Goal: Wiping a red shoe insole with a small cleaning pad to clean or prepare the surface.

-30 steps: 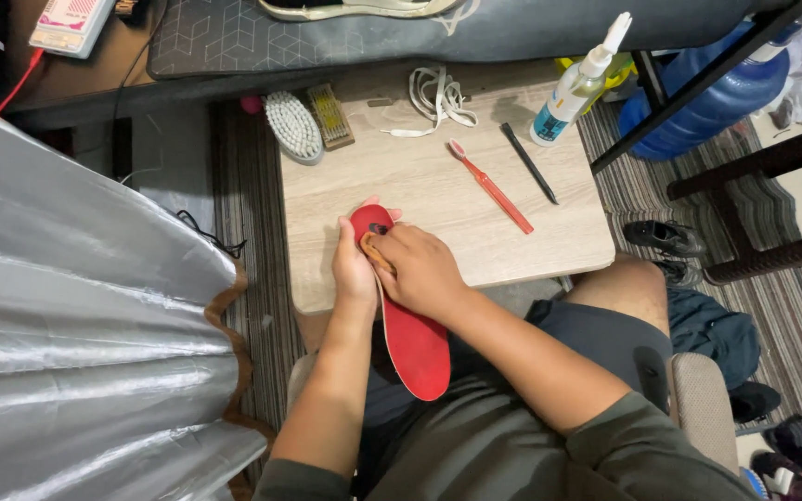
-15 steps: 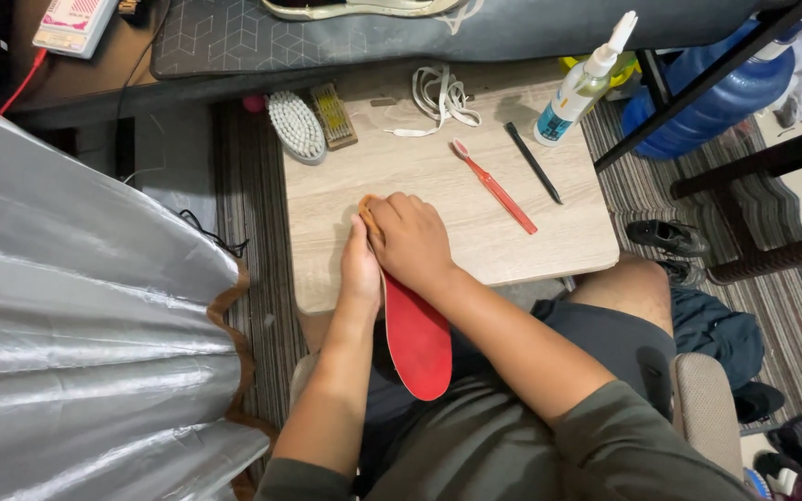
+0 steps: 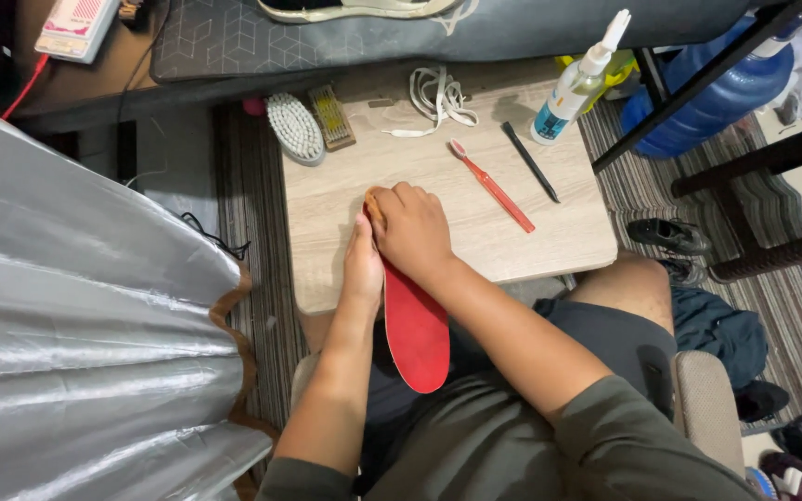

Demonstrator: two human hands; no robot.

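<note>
A red insole [image 3: 415, 329] lies lengthwise from my lap onto the near edge of a small wooden table [image 3: 457, 199]. My left hand [image 3: 362, 269] grips the insole's left edge near its front part. My right hand [image 3: 412, 232] lies curled on top of the insole's toe end and covers it. A small tan item [image 3: 370, 199] peeks out at its fingertips; I cannot make out what it is.
On the table lie a white oval brush [image 3: 295, 128], a small yellow-bristled brush [image 3: 331, 116], white laces [image 3: 438, 97], a red toothbrush [image 3: 494, 186], a black stick [image 3: 529, 161] and a spray bottle [image 3: 573, 83]. Silver sheeting [image 3: 76, 315] fills the left. A blue water jug [image 3: 707, 102] and a dark chair stand on the right.
My right hand has slid forward along the insole from its middle front to the toe end, which it now covers. My left hand has kept its hold on the edge.
</note>
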